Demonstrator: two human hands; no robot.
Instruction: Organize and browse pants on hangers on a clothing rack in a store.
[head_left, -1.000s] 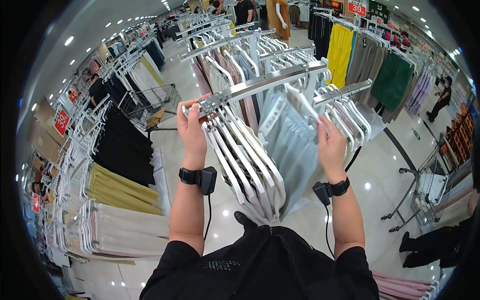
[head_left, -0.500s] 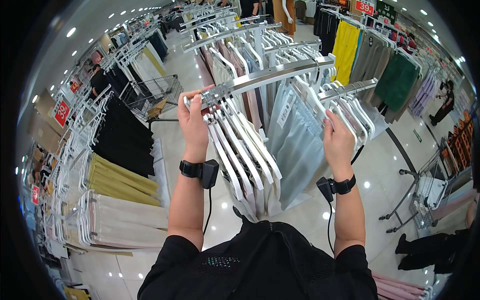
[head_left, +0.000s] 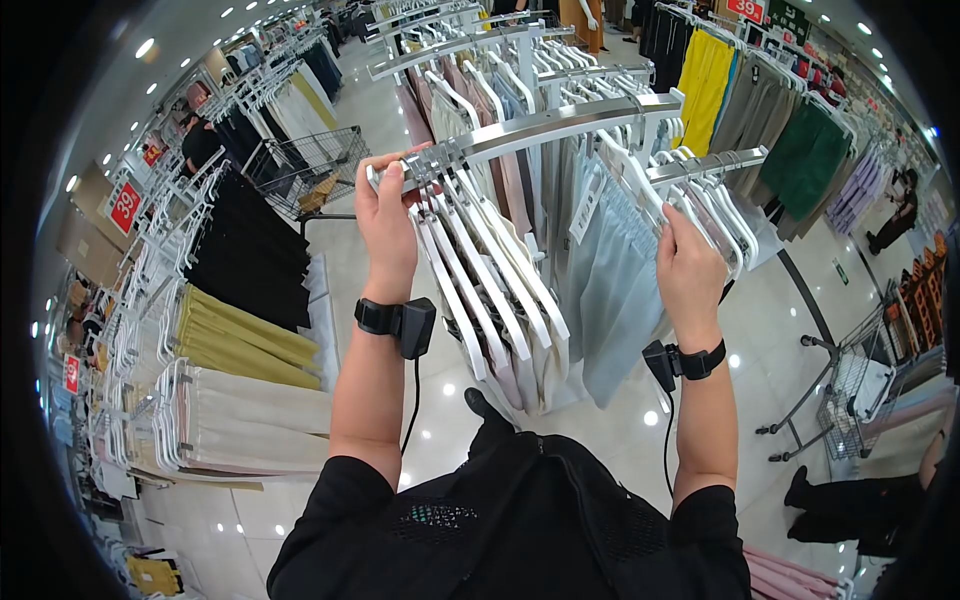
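My left hand (head_left: 385, 235) is closed around the near left end of a metal display rail (head_left: 560, 128), its thumb on top beside bunched hanger hooks. Below it, several white hangers (head_left: 488, 285) with cream and pale trousers (head_left: 545, 375) hang close together. On the right, my right hand (head_left: 692, 268) is closed on the arm of a white hanger (head_left: 636, 185), whose hook is on the same rail. Light blue trousers (head_left: 615, 310) with a gathered waist and a white tag (head_left: 586, 210) hang from that hanger. The right fingertips are partly hidden behind it.
Another short rail (head_left: 705, 165) with white hangers is just beyond my right hand. Racks of black skirts (head_left: 245, 235) and olive trousers (head_left: 235, 335) line the left. Shopping carts (head_left: 310, 175) stand left and right (head_left: 840, 400). A person in dark clothes (head_left: 865, 505) is at lower right.
My right hand has shifted slightly right with the hanger, and the light blue trousers have swung right with it. My left hand stays on the rail end. The view has tilted a little.
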